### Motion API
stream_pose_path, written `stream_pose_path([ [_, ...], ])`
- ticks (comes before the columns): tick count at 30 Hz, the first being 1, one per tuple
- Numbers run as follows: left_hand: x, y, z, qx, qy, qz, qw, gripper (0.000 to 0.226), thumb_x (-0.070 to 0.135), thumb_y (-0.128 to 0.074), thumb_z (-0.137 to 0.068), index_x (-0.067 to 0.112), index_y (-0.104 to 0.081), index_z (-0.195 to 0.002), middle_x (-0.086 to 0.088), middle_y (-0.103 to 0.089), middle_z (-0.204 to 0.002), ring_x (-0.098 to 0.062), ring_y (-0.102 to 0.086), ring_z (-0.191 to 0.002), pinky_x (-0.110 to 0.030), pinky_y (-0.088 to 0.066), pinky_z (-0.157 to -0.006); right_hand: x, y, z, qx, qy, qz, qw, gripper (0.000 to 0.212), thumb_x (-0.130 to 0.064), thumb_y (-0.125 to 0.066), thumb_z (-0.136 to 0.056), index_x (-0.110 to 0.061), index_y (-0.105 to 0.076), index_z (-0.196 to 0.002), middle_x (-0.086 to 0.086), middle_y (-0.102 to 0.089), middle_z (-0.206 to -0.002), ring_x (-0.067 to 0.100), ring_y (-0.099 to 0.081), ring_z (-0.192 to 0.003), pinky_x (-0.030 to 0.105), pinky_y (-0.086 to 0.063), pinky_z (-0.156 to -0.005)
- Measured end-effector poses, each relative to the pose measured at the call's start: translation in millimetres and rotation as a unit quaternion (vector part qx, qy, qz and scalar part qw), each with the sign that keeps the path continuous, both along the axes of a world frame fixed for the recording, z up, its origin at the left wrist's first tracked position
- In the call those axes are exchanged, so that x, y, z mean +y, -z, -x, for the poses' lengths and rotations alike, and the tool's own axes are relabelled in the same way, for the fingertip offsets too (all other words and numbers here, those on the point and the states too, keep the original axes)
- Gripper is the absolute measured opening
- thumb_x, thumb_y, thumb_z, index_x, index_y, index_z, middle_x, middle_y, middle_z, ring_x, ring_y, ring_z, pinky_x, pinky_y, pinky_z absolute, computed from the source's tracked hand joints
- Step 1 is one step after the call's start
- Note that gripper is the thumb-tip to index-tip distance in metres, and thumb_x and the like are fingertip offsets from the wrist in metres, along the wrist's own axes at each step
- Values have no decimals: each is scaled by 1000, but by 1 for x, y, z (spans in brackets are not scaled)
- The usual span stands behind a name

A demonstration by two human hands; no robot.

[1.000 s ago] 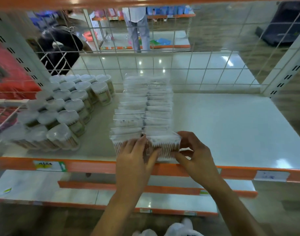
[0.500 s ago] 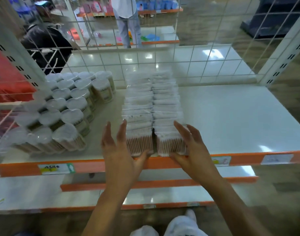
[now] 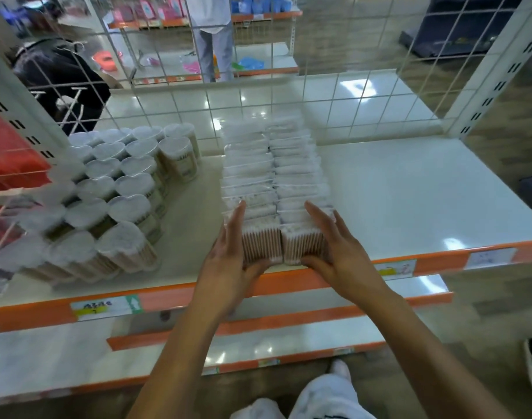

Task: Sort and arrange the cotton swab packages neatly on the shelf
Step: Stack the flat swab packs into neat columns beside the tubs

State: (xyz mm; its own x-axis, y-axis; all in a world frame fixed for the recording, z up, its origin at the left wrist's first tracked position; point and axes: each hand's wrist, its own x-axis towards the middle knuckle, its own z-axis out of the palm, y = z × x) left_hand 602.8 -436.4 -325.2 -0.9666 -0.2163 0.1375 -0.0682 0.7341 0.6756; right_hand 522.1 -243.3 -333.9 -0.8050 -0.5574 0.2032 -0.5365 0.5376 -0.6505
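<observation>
Two rows of clear flat cotton swab packages (image 3: 274, 176) run from the front edge of the white shelf (image 3: 409, 201) back toward the wire grid. My left hand (image 3: 228, 255) lies flat against the left side of the front packages, fingers straight, thumb under the front face. My right hand (image 3: 340, 252) presses flat against the right side the same way. The front pair of packages (image 3: 284, 244) sits squeezed between both palms at the orange shelf lip. Neither hand wraps around a package.
Heart-shaped clear tubs of swabs (image 3: 113, 195) fill the shelf's left part, stacked in tiers. A white wire grid (image 3: 319, 95) closes the back. Orange-edged lower shelves (image 3: 258, 325) sit below. A person (image 3: 213, 34) stands in the aisle beyond; another in black (image 3: 62, 83) is at left.
My hands went from pinching the front packages with curled fingers to lying flat along both sides of the rows. The front packages now stand even with the shelf lip.
</observation>
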Motion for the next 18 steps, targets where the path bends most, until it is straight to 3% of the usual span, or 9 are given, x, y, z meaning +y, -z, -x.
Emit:
stream_pose_path([
  [6, -2, 1, 2, 4, -9, -1, 1000, 98, 28, -77, -75, 29, -13, -149, -5, -31, -152, -28, -41, -131, -31, -35, -98, -3, -3, 0, -5, 2, 8, 1000, 88, -21, -70, -81, -50, -12, -139, 0, -25, -149, 24, -49, -120, 33, -45, -91],
  [9, 1, 0, 1, 7, -30, -17, 999, 101, 29, -78, -74, 36, -9, -148, -3, -32, -152, -27, -40, -132, -31, -34, -99, -2, -4, -1, -7, 7, 2, 1000, 98, -20, -70, -81, -56, 1, -138, 3, -19, -152, 23, -42, -126, 37, -44, -96],
  [12, 7, -6, -2, -9, -48, -37, 998, 106, 39, -76, -74, 41, 1, -147, 4, -21, -157, -26, -32, -137, -36, -31, -104, -2, -5, -3, 1, 17, 18, 1000, 109, -20, -74, -78, -57, 8, -138, 1, -7, -157, 16, -27, -136, 31, -41, -97],
  [15, 8, -9, -5, 4, -78, -71, 994, 95, 54, -64, -75, 45, 0, -146, 6, -26, -155, -28, -40, -132, -41, -34, -104, 0, -7, -7, 4, 24, 29, 999, 112, -26, -78, -75, -55, 11, -138, -1, 1, -158, -11, -7, -131, 23, -33, -94],
  [18, 2, -10, -5, 59, -102, -127, 985, 85, 63, -51, -75, 35, -15, -147, 5, -36, -149, -13, -40, -131, -37, -36, -107, 0, -14, -10, -2, 31, 22, 999, 110, -41, -77, -72, -52, 10, -139, -5, 9, -157, -5, -2, -136, 24, -31, -98],
])
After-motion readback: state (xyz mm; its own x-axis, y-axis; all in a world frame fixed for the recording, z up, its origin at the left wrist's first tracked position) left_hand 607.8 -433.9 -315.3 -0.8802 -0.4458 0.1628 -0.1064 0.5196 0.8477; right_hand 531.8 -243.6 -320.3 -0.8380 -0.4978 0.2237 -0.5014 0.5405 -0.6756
